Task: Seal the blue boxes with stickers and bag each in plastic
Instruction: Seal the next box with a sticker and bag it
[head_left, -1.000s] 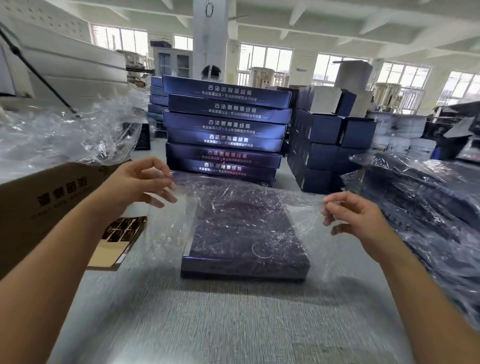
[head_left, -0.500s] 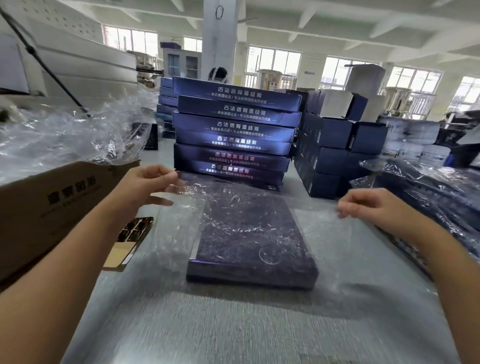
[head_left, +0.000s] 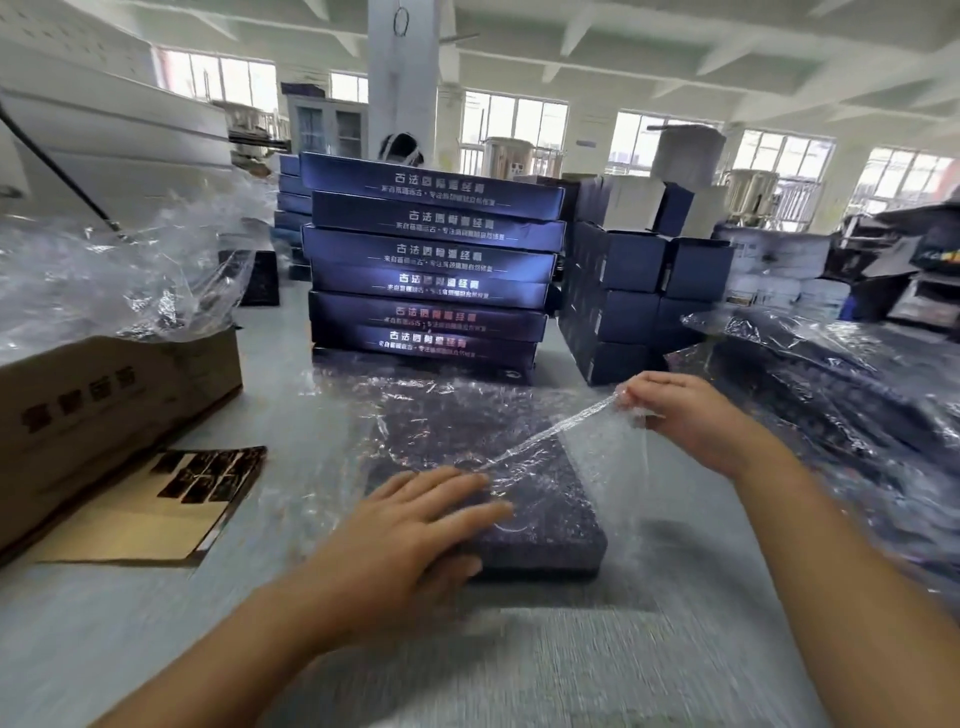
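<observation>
A long grey counter (head_left: 156, 649) runs away from me. At its far side stands a tall stack of blue boxes (head_left: 431, 260), lettered edges facing this way. On the left sits a cardboard carton (head_left: 104, 405) heaped with loose plastic (head_left: 119, 280). On the right lies a pile of bagged boxes (head_left: 857, 395).

In the middle of the counter, just in front of the stack, one blue box (head_left: 545, 493) lies flat inside a clear plastic bag (head_left: 613, 457), whose film spreads out past the box on both sides.

The left hand (head_left: 415, 525) rests flat on the box's near left part. Its fingers (head_left: 467, 514) are straight and slightly spread, with the tips reaching toward the middle of the lid. I cannot tell whether they lie over or under the film.

The right hand (head_left: 691, 415) is raised above the counter beyond the box's far right corner. Its fingers (head_left: 639, 395) are curled and pinch the bag's edge, and a taut ridge of film runs from them down to the lid near the left fingertips.

A brown sheet (head_left: 171, 504) with dark rectangles on it lies flat beside the carton.
</observation>
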